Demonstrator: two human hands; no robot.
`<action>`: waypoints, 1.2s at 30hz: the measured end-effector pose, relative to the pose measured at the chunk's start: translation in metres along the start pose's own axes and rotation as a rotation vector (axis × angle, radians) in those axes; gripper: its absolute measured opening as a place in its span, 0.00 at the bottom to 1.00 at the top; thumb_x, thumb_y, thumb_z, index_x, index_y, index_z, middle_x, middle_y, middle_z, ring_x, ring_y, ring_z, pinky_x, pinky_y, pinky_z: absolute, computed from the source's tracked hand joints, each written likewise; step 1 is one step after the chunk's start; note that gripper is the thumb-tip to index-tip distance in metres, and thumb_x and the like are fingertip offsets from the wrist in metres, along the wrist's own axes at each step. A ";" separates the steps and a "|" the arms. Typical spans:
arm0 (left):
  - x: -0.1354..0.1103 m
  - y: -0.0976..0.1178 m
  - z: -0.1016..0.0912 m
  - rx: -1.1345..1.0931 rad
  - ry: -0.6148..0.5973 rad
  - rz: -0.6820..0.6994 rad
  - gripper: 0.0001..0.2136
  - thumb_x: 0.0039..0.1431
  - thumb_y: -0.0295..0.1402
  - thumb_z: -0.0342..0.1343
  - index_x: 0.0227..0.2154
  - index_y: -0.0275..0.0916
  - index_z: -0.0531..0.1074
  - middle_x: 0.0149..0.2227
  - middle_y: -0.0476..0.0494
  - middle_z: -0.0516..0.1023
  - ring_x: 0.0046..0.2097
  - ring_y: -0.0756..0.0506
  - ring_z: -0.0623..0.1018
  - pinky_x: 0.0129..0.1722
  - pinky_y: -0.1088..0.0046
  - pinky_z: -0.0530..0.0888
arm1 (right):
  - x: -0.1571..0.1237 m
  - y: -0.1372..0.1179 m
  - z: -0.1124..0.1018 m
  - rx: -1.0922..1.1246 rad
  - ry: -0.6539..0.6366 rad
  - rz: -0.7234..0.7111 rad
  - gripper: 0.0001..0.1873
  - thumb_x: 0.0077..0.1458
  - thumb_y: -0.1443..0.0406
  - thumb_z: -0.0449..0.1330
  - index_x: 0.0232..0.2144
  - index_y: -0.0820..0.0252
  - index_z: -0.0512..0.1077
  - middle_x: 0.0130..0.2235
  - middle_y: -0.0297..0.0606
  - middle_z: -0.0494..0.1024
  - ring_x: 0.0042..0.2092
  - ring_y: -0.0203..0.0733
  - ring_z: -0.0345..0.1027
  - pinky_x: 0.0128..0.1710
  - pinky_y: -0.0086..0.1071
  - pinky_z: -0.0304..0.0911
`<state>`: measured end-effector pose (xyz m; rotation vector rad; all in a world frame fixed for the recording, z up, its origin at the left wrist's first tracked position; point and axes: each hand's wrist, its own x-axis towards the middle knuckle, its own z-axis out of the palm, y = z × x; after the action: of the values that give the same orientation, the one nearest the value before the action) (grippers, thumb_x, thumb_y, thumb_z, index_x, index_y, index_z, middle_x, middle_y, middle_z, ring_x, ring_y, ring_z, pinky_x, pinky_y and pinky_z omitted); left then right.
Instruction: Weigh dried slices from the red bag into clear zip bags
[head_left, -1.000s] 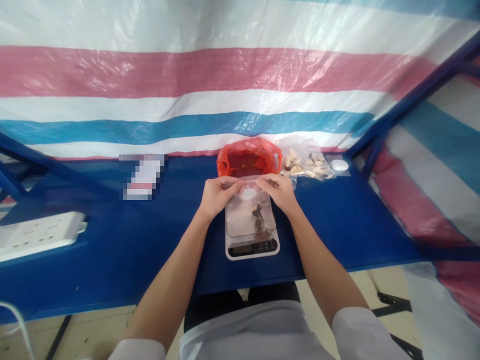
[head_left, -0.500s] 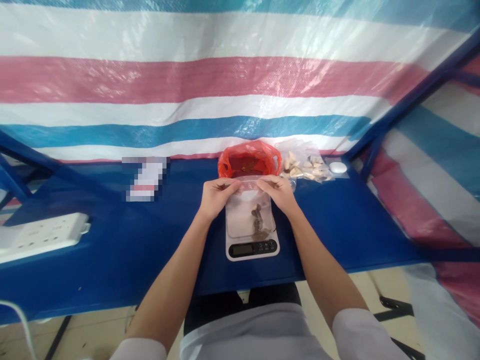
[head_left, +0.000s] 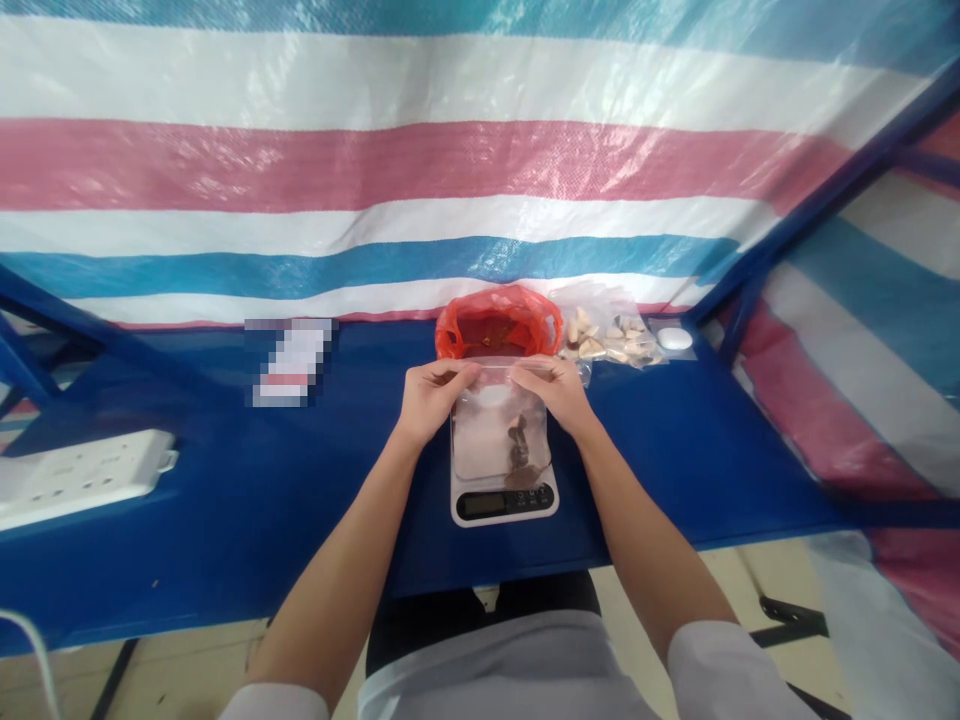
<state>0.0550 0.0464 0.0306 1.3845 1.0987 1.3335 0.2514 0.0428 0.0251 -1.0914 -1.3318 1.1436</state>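
A small clear plastic bag (head_left: 491, 430) with a few brown pieces at its bottom stands over the white kitchen scale (head_left: 504, 497) on the blue table (head_left: 225, 500). My left hand (head_left: 433, 397) pinches the bag's top edge at its left end. At the right end of that edge my right hand (head_left: 555, 390) pinches it too, fingers pressed together. The two hands are close together along the top strip of the bag. Just behind them sits a red plastic bag (head_left: 499, 325) holding dark reddish pieces.
Clear packets of pale pieces (head_left: 611, 335) lie right of the red bag, with a small white round object (head_left: 675, 339) beside them. A white power strip (head_left: 79, 475) rests at the table's left. A striped tarp hangs behind. A blue frame bar (head_left: 817, 195) slants at the right.
My hands have drawn a little closer together along the bag's top edge. The view has shifted slightly; the bag stays over the scale.
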 end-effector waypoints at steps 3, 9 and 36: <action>-0.001 0.001 -0.001 0.008 -0.033 0.020 0.11 0.50 0.42 0.67 0.25 0.38 0.82 0.26 0.44 0.82 0.29 0.46 0.79 0.34 0.71 0.76 | 0.000 0.000 0.003 -0.007 -0.016 -0.008 0.16 0.46 0.52 0.69 0.29 0.58 0.80 0.25 0.34 0.80 0.24 0.39 0.73 0.20 0.29 0.69; -0.001 -0.001 -0.001 -0.005 -0.082 -0.014 0.11 0.51 0.42 0.67 0.27 0.38 0.82 0.28 0.44 0.83 0.30 0.47 0.79 0.34 0.72 0.75 | 0.001 0.011 0.002 0.004 0.018 -0.009 0.14 0.48 0.53 0.69 0.25 0.58 0.80 0.23 0.34 0.79 0.22 0.36 0.70 0.19 0.28 0.66; -0.002 -0.004 0.003 -0.023 -0.101 -0.035 0.13 0.50 0.42 0.67 0.32 0.36 0.81 0.25 0.45 0.82 0.27 0.47 0.80 0.31 0.73 0.76 | 0.000 0.010 0.008 -0.018 0.078 -0.051 0.12 0.46 0.56 0.69 0.26 0.59 0.79 0.25 0.34 0.80 0.27 0.39 0.74 0.29 0.32 0.70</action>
<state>0.0581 0.0453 0.0257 1.3943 1.0327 1.2337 0.2439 0.0439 0.0153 -1.0986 -1.3039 1.0434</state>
